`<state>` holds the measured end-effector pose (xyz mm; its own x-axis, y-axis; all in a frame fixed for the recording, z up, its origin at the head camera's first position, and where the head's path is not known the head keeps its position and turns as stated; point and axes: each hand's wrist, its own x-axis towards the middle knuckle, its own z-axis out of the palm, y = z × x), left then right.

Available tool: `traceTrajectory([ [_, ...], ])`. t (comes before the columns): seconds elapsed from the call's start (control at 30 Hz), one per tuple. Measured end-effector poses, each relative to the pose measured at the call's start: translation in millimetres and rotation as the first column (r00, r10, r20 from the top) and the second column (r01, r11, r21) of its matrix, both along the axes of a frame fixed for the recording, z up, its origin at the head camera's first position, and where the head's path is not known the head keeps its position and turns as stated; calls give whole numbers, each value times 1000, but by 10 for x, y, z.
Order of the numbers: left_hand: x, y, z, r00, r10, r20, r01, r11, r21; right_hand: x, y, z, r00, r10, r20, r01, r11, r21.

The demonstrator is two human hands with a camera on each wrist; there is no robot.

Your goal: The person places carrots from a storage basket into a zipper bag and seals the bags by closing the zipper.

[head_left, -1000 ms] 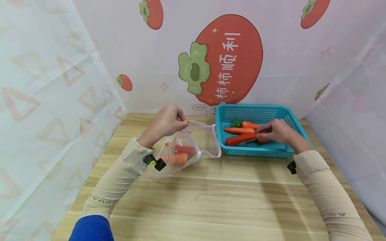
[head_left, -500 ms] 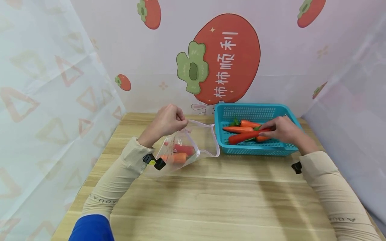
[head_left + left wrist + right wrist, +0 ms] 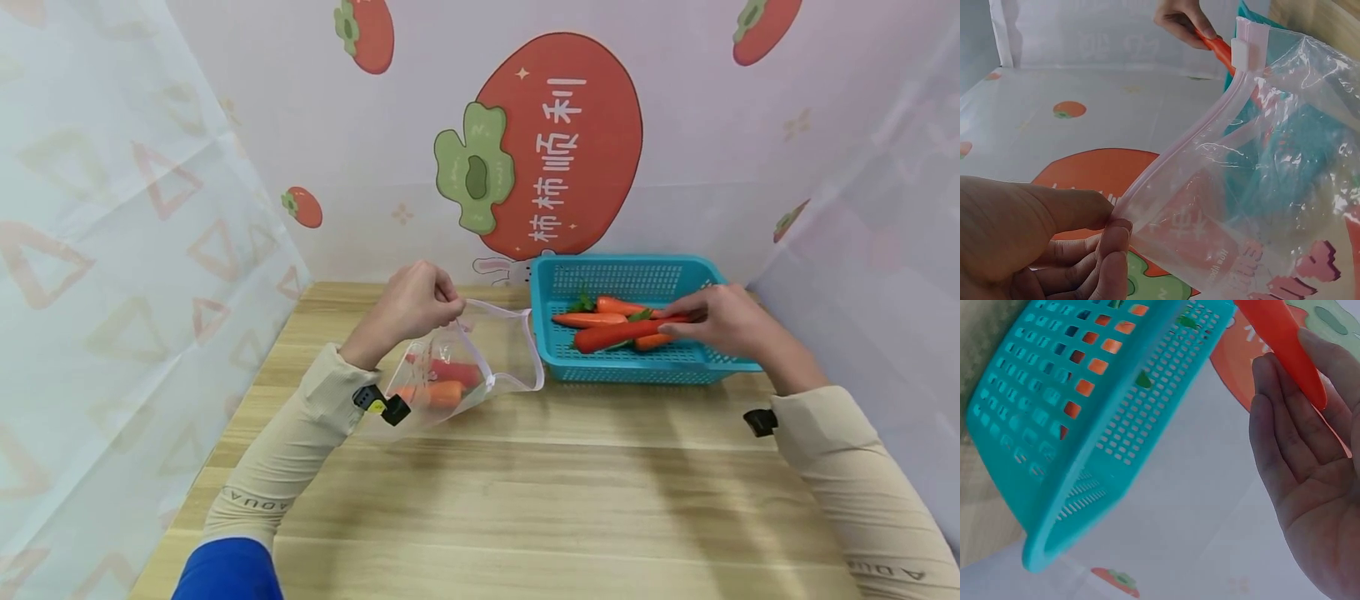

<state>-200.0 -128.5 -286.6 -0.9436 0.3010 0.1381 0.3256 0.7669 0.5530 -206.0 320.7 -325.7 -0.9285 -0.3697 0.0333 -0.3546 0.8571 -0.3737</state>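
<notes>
Head view: over the basket (image 3: 592, 364), a long red vegetable (image 3: 622, 335) is pinched by the right hand (image 3: 731, 322) between thumb and fingers; left of the basket, the edge of a clear bag (image 3: 477, 356) is gripped by the left hand (image 3: 408, 306).

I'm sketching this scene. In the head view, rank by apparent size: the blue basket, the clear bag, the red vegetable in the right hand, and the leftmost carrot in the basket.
1. Blue basket
2. Clear bag
3. Red vegetable, partly covered
4. Leftmost carrot
</notes>
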Motion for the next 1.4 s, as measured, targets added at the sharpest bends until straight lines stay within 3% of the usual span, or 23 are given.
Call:
traceTrajectory([
  [0.43, -2, 31, -25, 1000, -1, 8, 1, 1000, -5, 179, 34, 74, 992, 12, -124, -19, 998, -52],
  [0.7, -18, 46, -49, 1000, 3, 6, -3, 1000, -7, 244, 22, 93, 993, -8, -119, -2, 996, -84],
  [1.0, -40, 57, -45, 1000, 5, 10, -5, 1000, -11, 305, -8, 120, 976, 51, -213, -75, 991, -109],
  [1.4, -39, 46, -37, 1000, 7, 0, -7, 1000, -13, 380, -156, 251, 974, 43, -222, -79, 984, -159],
])
